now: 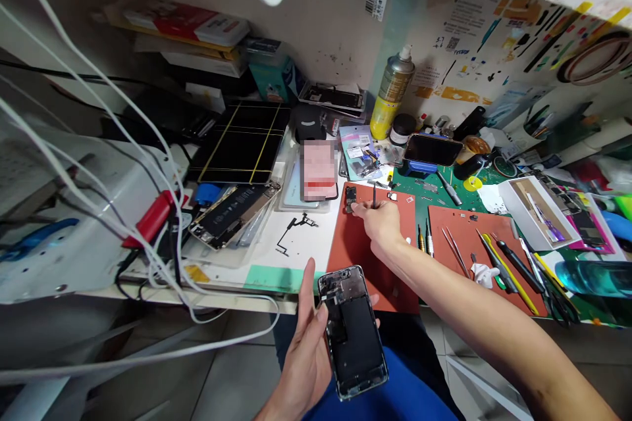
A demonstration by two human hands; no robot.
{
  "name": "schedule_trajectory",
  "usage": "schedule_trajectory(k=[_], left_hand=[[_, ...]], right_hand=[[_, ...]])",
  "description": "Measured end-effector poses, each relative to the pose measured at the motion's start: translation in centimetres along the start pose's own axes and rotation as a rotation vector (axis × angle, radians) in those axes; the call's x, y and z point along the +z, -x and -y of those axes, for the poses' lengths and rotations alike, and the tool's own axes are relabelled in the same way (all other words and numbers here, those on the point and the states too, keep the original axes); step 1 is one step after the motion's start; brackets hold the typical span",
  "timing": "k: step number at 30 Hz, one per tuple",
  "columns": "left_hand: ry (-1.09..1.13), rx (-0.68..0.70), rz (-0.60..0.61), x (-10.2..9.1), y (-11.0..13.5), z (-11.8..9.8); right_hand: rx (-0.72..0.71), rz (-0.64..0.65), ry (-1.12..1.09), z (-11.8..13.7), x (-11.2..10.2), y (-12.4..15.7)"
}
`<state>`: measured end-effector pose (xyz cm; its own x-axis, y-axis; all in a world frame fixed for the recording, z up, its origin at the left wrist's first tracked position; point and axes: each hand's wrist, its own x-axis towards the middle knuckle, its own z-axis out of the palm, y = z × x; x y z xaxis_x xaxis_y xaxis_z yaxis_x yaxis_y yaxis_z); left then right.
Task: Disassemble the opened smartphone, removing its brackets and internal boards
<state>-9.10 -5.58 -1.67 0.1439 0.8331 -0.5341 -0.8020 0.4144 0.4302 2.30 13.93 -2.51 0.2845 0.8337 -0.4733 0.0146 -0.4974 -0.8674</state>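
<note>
My left hand (311, 348) holds an opened phone housing (355, 335), tilted above my lap, its inside facing up. The black lower section and metal parts near its top are visible. My right hand (382, 220) reaches over a red-brown mat (395, 283), fingers closed. A thin dark tool (374, 195) sticks up from that hand; its exact kind is unclear. The fingertips are at a small dark phone part (350, 197) on the mat; whether they grip it is hard to tell. A dark flex cable (296, 230) lies on the white surface to the left.
An opened phone (234, 214) lies at left near white cables (162, 270). Tweezers (455, 251) and pliers-like tools (536, 270) rest on a second mat (439, 223). A spray can (392, 92) and a propped phone (433, 149) stand behind.
</note>
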Motion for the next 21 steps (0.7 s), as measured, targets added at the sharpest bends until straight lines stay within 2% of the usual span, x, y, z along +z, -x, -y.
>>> schedule_trajectory(k=[4, 8, 12, 15, 18, 21], left_hand=[[0.018, -0.005, 0.060, -0.4, 0.0, 0.0], [0.007, 0.003, 0.064, -0.2, 0.1, -0.2], [0.019, 0.006, 0.047, 0.2, 0.4, -0.6], [0.013, 0.030, 0.033, 0.3, 0.5, -0.9], [0.028, 0.018, 0.011, 0.3, 0.2, -1.2], [0.087, -0.037, -0.012, 0.4, -0.5, -1.6]], right_hand=[[-0.002, -0.047, 0.090, -0.1, 0.3, -0.2], [-0.006, -0.051, 0.173, -0.1, 0.2, -0.7], [-0.029, -0.034, 0.234, -0.3, 0.1, -0.8], [-0.041, 0.017, 0.256, 0.1, -0.5, 0.2], [-0.052, 0.096, 0.263, 1.1, -3.2, 2.1], [-0.125, 0.097, 0.250, 1.7, -9.1, 4.3]])
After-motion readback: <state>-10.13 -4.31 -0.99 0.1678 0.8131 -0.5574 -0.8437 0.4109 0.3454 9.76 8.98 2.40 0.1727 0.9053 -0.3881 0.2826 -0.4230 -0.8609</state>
